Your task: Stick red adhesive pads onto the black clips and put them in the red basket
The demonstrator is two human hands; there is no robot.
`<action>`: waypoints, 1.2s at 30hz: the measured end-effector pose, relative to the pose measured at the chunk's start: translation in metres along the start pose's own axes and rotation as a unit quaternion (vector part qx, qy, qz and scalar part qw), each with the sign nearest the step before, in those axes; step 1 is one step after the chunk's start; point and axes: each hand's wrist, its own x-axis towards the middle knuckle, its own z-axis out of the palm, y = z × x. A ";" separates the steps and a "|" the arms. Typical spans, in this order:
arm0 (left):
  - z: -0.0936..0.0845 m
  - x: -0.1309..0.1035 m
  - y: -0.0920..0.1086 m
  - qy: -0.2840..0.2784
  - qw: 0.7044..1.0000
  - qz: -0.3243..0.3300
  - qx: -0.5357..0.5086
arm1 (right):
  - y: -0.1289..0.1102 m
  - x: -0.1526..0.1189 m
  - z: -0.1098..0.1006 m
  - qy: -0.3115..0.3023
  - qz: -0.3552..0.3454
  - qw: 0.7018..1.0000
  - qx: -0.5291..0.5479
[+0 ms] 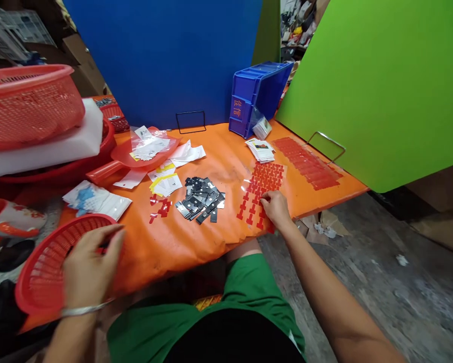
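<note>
My right hand [276,207] has its thumb and fingertips pinched together at the right side of a clear sheet [281,180] with rows of red T-shaped stickers [266,176]. The fingertips appear to hold one of these stickers, though the hand partly covers it. My left hand [92,262] is over a red slotted basket [41,272], thumb and forefinger apart, with no item visible between them. Between the hands, a pile of flat black pieces [201,199] lies on the orange table cover [166,257]. Beside the pile are several loose red stickers [160,207].
A red dustpan-like scoop [118,164] holds bagged papers, with white cards [168,185] nearby. At the back stand a blue crate [245,101] and a stack of cards [260,150]. Another red sheet [307,164] lies right. Blue [166,60] and green [377,91] boards border the table.
</note>
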 end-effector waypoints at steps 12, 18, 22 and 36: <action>0.131 0.061 0.025 -0.256 0.957 0.101 0.091 | -0.003 0.020 -0.001 -0.070 0.037 0.997 -0.013; 0.138 0.068 0.031 -0.306 0.946 0.065 0.089 | -0.001 0.013 0.003 -0.039 0.033 0.999 -0.017; 0.139 0.062 0.037 -0.319 0.943 0.033 0.087 | 0.000 0.004 0.008 0.005 -0.008 1.000 -0.018; 0.135 0.064 0.026 -0.287 0.952 0.044 0.093 | 0.003 0.003 0.013 0.026 -0.013 0.999 0.015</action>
